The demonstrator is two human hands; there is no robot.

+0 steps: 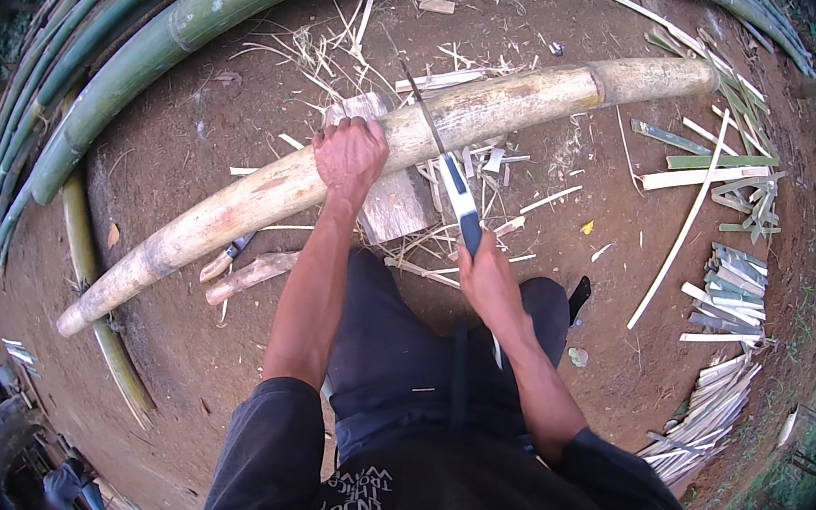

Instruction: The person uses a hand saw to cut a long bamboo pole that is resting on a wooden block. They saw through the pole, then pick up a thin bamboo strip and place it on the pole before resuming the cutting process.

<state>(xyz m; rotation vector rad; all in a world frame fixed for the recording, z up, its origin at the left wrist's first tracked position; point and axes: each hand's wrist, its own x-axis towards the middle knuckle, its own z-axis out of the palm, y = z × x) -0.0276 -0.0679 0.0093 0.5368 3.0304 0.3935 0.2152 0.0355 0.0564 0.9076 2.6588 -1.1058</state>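
A thick, pale bamboo pole (521,99) lies across in front of me, its middle over a wooden block (392,206). My left hand (350,156) is closed over the top of the pole, above the block. In my right hand (490,281) is a handsaw (458,187) with a dark blue and white handle, its fingers wrapped round the grip. The saw's narrow blade crosses the pole just right of the block and points away from me. Whether its teeth have cut into the bamboo, I cannot tell.
Long green bamboo poles (229,11) lie along the far side. A short wood piece (254,275) and a wooden-handled tool (225,260) lie left of the block. Split bamboo strips (729,289) are piled at the right, and shavings (330,54) litter the dirt ground.
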